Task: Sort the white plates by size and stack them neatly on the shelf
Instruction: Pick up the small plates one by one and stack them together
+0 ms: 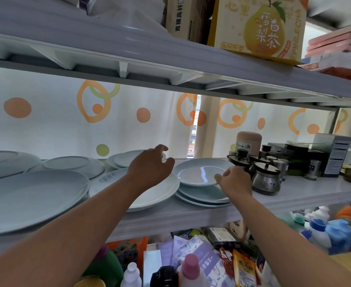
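**Both hands among the white plates on the shelf**

The right hand [233, 179] pinches the near rim of the top plate [201, 171], which sits on a small stack [203, 196] at 3 o'clock from centre on the shelf [191, 216]. The left hand [151, 164] hovers with fingers loosely spread, gripping nothing, over a wide plate [158, 193]. A large plate [31, 197] lies at 9 o'clock. Dark-lidded jars [265, 179] stand just beside the stack.

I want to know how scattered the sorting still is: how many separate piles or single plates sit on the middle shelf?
6: far-left plate, front-left plate, back-left pile, back-centre pile, centre plate, right pile. Arms may hide more.
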A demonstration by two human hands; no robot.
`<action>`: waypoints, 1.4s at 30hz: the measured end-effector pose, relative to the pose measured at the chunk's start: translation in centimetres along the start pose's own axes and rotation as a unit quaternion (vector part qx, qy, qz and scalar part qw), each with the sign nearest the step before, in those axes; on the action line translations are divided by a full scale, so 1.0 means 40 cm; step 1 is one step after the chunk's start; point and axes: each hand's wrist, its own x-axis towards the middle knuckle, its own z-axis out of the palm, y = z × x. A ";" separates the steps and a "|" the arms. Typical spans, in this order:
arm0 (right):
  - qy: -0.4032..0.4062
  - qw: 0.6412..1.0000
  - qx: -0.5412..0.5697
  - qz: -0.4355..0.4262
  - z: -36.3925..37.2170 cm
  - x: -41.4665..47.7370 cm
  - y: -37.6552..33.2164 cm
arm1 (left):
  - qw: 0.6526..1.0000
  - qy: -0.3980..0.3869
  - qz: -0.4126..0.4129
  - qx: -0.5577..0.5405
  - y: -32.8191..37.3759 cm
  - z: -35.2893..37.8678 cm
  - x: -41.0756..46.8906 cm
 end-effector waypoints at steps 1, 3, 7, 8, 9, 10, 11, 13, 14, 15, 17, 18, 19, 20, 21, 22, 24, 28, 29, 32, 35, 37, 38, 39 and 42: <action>0.009 1.000 -0.019 -0.010 -0.001 0.000 0.003 | 1.000 0.001 0.001 0.001 -0.002 0.000 0.000; 0.034 0.998 -0.053 -0.024 0.002 0.000 0.006 | 1.000 0.003 0.004 0.004 -0.004 0.000 0.001; 0.056 0.994 -0.066 -0.059 0.012 -0.005 -0.001 | 1.000 0.008 0.010 0.007 -0.012 -0.001 0.001; 0.058 0.994 -0.065 -0.068 0.016 -0.006 -0.005 | 1.000 0.008 0.011 0.007 -0.015 -0.001 0.002; 0.058 0.993 -0.064 -0.076 0.020 -0.004 -0.008 | 1.000 0.007 0.012 0.007 -0.018 -0.001 0.003; 0.057 0.993 -0.062 -0.083 0.025 -0.004 -0.011 | 1.000 0.007 0.012 0.009 -0.021 -0.001 0.004; 0.053 0.993 -0.059 -0.089 0.029 -0.002 -0.016 | 1.000 0.005 0.012 0.012 -0.025 0.000 0.006; 0.046 0.993 -0.046 -0.102 0.034 -0.002 -0.029 | 1.000 0.001 0.010 0.019 -0.033 0.000 0.009; 0.043 0.993 -0.033 -0.108 0.036 -0.003 -0.037 | 1.000 -0.002 0.009 0.024 -0.038 0.000 0.009; 0.042 0.992 -0.020 -0.115 0.038 -0.004 -0.046 | 0.999 -0.005 0.009 0.030 -0.044 0.000 0.010; 0.042 0.990 -0.006 -0.136 0.044 -0.007 -0.065 | 0.999 -0.010 0.009 0.040 -0.057 -0.001 0.010; 0.041 0.989 0.000 -0.144 0.048 -0.007 -0.074 | 0.999 -0.013 0.008 0.045 -0.065 -0.003 0.011; 0.037 0.988 0.007 -0.151 0.054 -0.006 -0.084 | 0.999 -0.015 0.006 0.050 -0.072 -0.007 0.012; 0.030 0.987 0.014 -0.157 0.059 -0.006 -0.093 | 0.998 -0.016 0.004 0.057 -0.080 -0.011 0.013; 0.020 0.986 0.019 -0.163 0.064 -0.006 -0.104 | 0.998 -0.017 0.003 0.066 -0.088 -0.016 0.016; 0.008 0.985 0.024 -0.170 0.071 -0.005 -0.112 | 0.997 -0.017 0.000 0.074 -0.096 -0.021 0.018; -0.013 0.982 0.033 -0.186 0.084 -0.002 -0.131 | 0.996 -0.021 -0.012 0.085 -0.114 -0.035 0.024; -0.040 0.975 0.030 -0.216 0.105 0.015 -0.172 | 0.993 -0.024 -0.042 0.111 -0.167 -0.067 0.044; -0.043 0.974 0.030 -0.221 0.111 0.022 -0.181 | 0.992 -0.025 -0.046 0.119 -0.182 -0.078 0.052; -0.048 0.970 0.035 -0.237 0.139 0.045 -0.207 | 0.987 -0.026 -0.058 0.145 -0.224 -0.107 0.073; -0.052 0.968 0.031 -0.245 0.174 0.071 -0.232 | 0.982 -0.034 -0.060 0.176 -0.261 -0.131 0.095; -0.051 0.969 0.011 -0.243 0.198 0.090 -0.250 | 0.980 -0.044 -0.063 0.185 -0.284 -0.141 0.109; -0.057 0.971 0.004 -0.233 0.209 0.098 -0.262 | 0.978 -0.052 -0.065 0.189 -0.294 -0.144 0.116; -0.067 0.973 -0.007 -0.221 0.220 0.104 -0.275 | 0.977 -0.063 -0.065 0.195 -0.303 -0.146 0.123; -0.098 0.972 -0.061 -0.204 0.255 0.125 -0.305 | 0.972 -0.088 -0.057 0.212 -0.325 -0.143 0.148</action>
